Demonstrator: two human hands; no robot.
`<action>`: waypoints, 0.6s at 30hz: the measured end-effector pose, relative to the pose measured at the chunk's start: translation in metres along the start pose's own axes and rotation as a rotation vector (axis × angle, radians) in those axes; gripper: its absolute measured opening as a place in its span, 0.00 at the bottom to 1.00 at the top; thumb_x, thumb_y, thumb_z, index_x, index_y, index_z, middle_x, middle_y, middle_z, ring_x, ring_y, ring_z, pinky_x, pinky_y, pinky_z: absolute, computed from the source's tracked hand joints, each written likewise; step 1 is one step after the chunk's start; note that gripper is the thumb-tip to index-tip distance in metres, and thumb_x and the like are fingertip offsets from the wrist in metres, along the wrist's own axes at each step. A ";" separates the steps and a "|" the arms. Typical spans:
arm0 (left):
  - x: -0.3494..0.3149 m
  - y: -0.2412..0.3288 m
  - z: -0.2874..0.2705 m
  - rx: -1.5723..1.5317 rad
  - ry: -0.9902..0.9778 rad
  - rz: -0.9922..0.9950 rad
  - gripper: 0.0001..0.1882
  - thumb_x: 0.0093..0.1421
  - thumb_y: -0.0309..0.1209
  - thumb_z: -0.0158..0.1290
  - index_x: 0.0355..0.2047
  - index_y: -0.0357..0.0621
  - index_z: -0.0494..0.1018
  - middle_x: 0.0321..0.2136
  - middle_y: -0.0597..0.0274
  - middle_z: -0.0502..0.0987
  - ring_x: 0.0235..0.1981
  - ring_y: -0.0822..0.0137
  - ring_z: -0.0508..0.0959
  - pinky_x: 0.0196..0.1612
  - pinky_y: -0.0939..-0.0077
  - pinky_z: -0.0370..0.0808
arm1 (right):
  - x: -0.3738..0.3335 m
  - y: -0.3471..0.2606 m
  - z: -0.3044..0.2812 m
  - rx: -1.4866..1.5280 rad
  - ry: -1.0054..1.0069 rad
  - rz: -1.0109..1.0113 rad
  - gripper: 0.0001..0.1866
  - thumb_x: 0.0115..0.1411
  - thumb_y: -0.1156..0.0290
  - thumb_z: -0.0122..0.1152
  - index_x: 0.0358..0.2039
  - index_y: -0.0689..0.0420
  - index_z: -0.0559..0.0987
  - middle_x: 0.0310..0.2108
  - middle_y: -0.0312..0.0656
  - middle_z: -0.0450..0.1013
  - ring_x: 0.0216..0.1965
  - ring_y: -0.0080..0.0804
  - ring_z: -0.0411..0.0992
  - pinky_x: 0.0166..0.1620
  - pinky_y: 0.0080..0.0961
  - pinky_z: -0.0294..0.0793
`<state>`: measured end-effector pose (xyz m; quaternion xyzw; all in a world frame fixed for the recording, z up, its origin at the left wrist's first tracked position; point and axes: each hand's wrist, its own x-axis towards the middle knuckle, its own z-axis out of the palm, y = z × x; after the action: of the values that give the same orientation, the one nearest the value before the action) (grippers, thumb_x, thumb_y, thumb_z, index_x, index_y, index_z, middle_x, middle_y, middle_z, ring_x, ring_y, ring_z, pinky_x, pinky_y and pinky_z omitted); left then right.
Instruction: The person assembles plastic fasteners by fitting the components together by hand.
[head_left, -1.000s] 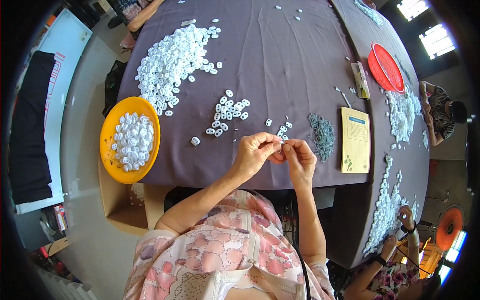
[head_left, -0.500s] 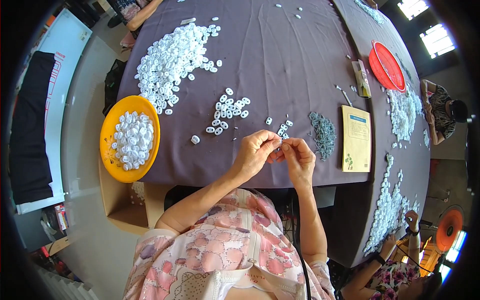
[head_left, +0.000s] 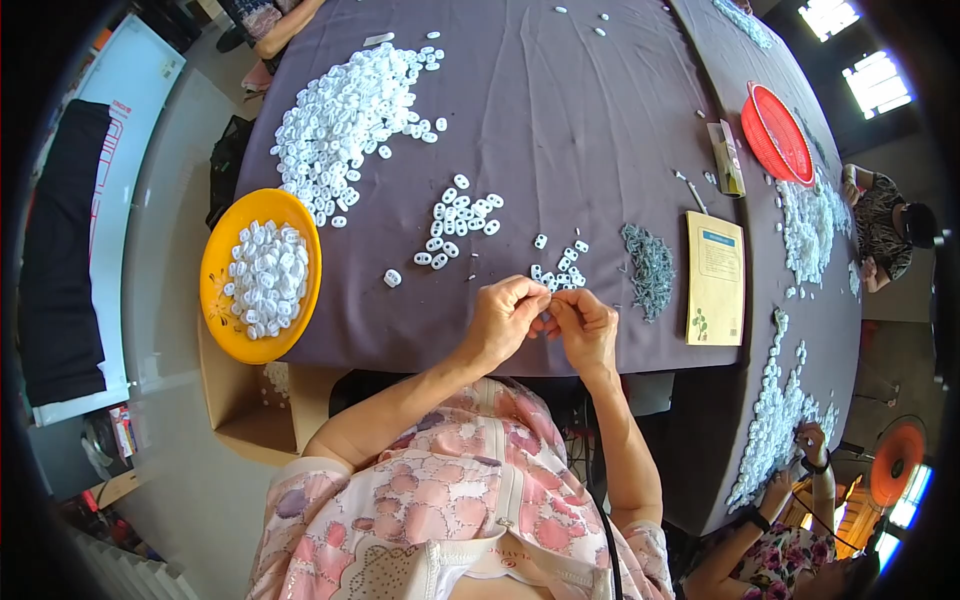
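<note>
A: Where're the small white two-holed pieces (head_left: pixel 563 272)?
B: Just past the left hand (head_left: pixel 507 315) and right hand (head_left: pixel 588 325). Both pinched nearly closed, seemingly on some tiny thing I can't make out.
A: Progress?
B: Can't tell what's finished. Yellow bowl (head_left: pixel 262 208) has plenty, bigger white heap (head_left: pixel 345 125) lies loose on the table (head_left: pixel 560 120).

Around those hands (head_left: pixel 505 318), I see a bowl (head_left: pixel 217 290) at nine o'clock; on the worktop (head_left: pixel 560 120), pieces (head_left: pixel 345 125) heaped at ten, booklet (head_left: pixel 715 280) at three.
</note>
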<state>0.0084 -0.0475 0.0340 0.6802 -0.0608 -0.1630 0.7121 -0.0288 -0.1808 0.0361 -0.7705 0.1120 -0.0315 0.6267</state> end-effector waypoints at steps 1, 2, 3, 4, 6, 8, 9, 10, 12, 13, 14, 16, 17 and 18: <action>-0.003 -0.004 -0.002 0.000 0.006 -0.001 0.04 0.58 0.24 0.51 0.31 0.36 0.74 0.22 0.64 0.76 0.18 0.78 0.74 0.21 0.84 0.73 | -0.002 0.001 0.001 0.000 -0.006 0.000 0.03 0.56 0.79 0.54 0.28 0.64 0.77 0.21 0.37 0.74 0.20 0.18 0.71 0.23 0.16 0.72; -0.006 -0.007 -0.004 -0.038 -0.002 -0.044 0.05 0.59 0.25 0.51 0.31 0.35 0.74 0.22 0.64 0.76 0.18 0.78 0.74 0.21 0.84 0.74 | -0.004 0.002 0.002 0.021 -0.017 0.060 0.04 0.56 0.78 0.55 0.29 0.64 0.77 0.21 0.37 0.74 0.21 0.18 0.71 0.24 0.16 0.72; -0.008 -0.010 -0.006 -0.077 -0.007 -0.087 0.05 0.59 0.25 0.51 0.31 0.35 0.74 0.22 0.63 0.76 0.19 0.77 0.74 0.21 0.84 0.74 | -0.005 0.002 0.004 0.042 -0.030 0.119 0.05 0.56 0.78 0.55 0.30 0.64 0.78 0.22 0.37 0.74 0.21 0.18 0.71 0.24 0.16 0.72; -0.010 -0.013 -0.009 -0.074 0.001 -0.086 0.05 0.59 0.25 0.51 0.31 0.35 0.74 0.22 0.63 0.76 0.19 0.77 0.74 0.21 0.84 0.74 | -0.005 0.000 0.005 0.039 -0.049 0.131 0.05 0.56 0.77 0.56 0.31 0.63 0.79 0.22 0.35 0.74 0.21 0.17 0.70 0.24 0.16 0.72; -0.012 -0.016 -0.016 -0.123 -0.010 -0.111 0.06 0.59 0.26 0.51 0.32 0.34 0.73 0.22 0.63 0.76 0.19 0.77 0.75 0.21 0.84 0.74 | -0.003 -0.003 0.010 0.030 -0.083 0.130 0.05 0.56 0.77 0.56 0.31 0.63 0.78 0.21 0.36 0.74 0.21 0.17 0.70 0.24 0.16 0.72; -0.011 -0.016 -0.023 -0.167 0.034 -0.115 0.06 0.59 0.26 0.51 0.32 0.34 0.73 0.22 0.64 0.75 0.19 0.76 0.75 0.20 0.84 0.73 | 0.002 -0.008 0.013 0.019 -0.112 0.129 0.05 0.56 0.77 0.57 0.32 0.63 0.78 0.21 0.36 0.73 0.21 0.18 0.70 0.24 0.16 0.71; -0.011 -0.015 -0.028 -0.213 0.071 -0.120 0.06 0.59 0.26 0.51 0.31 0.34 0.73 0.21 0.64 0.75 0.19 0.76 0.75 0.20 0.83 0.73 | 0.008 -0.012 0.015 -0.052 -0.136 0.069 0.05 0.55 0.77 0.57 0.32 0.63 0.77 0.21 0.38 0.73 0.21 0.19 0.70 0.24 0.17 0.70; -0.010 -0.017 -0.034 -0.211 0.095 -0.123 0.06 0.59 0.27 0.51 0.31 0.35 0.73 0.22 0.63 0.75 0.19 0.75 0.75 0.19 0.83 0.73 | 0.014 -0.017 0.017 -0.124 -0.157 0.009 0.06 0.55 0.77 0.57 0.33 0.63 0.77 0.20 0.40 0.73 0.21 0.19 0.71 0.24 0.18 0.70; -0.008 -0.020 -0.045 -0.232 0.171 -0.104 0.06 0.59 0.27 0.51 0.31 0.35 0.73 0.22 0.64 0.74 0.19 0.75 0.75 0.19 0.83 0.73 | 0.032 -0.022 0.028 -0.211 -0.150 -0.109 0.07 0.53 0.77 0.58 0.34 0.63 0.76 0.22 0.44 0.73 0.22 0.29 0.72 0.25 0.24 0.70; -0.008 -0.019 -0.051 -0.266 0.199 -0.094 0.06 0.58 0.27 0.51 0.32 0.35 0.73 0.23 0.63 0.74 0.19 0.74 0.75 0.19 0.83 0.73 | 0.043 -0.020 0.035 -0.285 -0.128 -0.268 0.07 0.52 0.77 0.58 0.33 0.63 0.75 0.23 0.45 0.72 0.23 0.35 0.72 0.27 0.27 0.70; -0.009 -0.018 -0.054 -0.268 0.203 -0.088 0.06 0.58 0.27 0.51 0.32 0.35 0.73 0.23 0.63 0.74 0.19 0.74 0.75 0.19 0.83 0.73 | 0.054 -0.020 0.039 -0.361 -0.097 -0.428 0.07 0.52 0.76 0.58 0.33 0.63 0.75 0.24 0.46 0.72 0.25 0.40 0.72 0.28 0.30 0.71; -0.009 -0.018 -0.060 -0.298 0.222 -0.132 0.06 0.58 0.27 0.52 0.31 0.35 0.73 0.23 0.63 0.74 0.18 0.74 0.75 0.19 0.83 0.73 | 0.070 -0.018 0.047 -0.389 -0.115 -0.449 0.08 0.50 0.75 0.60 0.32 0.62 0.75 0.27 0.47 0.71 0.27 0.47 0.71 0.30 0.34 0.70; -0.010 -0.018 -0.061 -0.301 0.229 -0.126 0.06 0.58 0.27 0.52 0.31 0.35 0.73 0.23 0.63 0.74 0.18 0.74 0.75 0.19 0.83 0.73 | 0.076 -0.016 0.052 -0.447 -0.098 -0.431 0.09 0.50 0.73 0.61 0.33 0.62 0.75 0.28 0.48 0.71 0.27 0.47 0.71 0.30 0.35 0.70; -0.010 -0.019 -0.063 -0.315 0.229 -0.133 0.06 0.58 0.27 0.52 0.31 0.35 0.73 0.23 0.63 0.74 0.18 0.74 0.75 0.19 0.83 0.73 | 0.081 -0.016 0.057 -0.506 -0.080 -0.412 0.10 0.50 0.72 0.61 0.33 0.61 0.75 0.29 0.48 0.71 0.28 0.47 0.72 0.30 0.36 0.71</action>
<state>0.0154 0.0147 0.0122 0.5771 0.0916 -0.1388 0.7996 0.0624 -0.1405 0.0324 -0.9088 -0.0665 -0.0985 0.4000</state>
